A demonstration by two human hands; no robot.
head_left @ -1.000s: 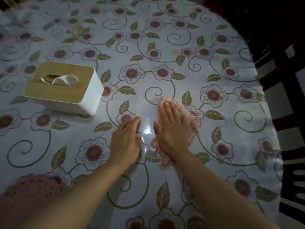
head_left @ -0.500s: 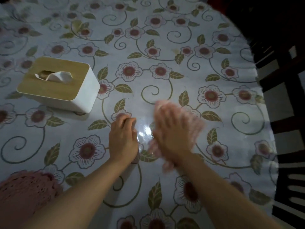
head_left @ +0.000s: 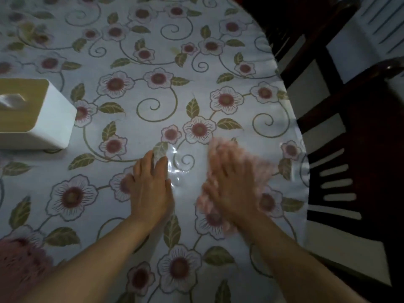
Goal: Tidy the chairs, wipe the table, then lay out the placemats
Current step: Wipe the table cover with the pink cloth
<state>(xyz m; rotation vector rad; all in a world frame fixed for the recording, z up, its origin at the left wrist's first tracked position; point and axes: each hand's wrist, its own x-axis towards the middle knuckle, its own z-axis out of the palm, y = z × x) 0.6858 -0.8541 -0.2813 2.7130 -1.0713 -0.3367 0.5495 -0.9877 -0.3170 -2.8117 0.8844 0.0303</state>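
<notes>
Floral table | right hand flat on pink cloth | cloth runs near-far

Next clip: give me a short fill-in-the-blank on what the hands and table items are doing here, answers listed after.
1. The right hand presses a pink ____ flat on the tablecloth.
2. The left hand rests on the table, holding ____.
3. The tissue box sits to the ____ of both hands.
4. The box's lid is wood-coloured and its sides are ____.

Answers: cloth; nothing; left; white
</notes>
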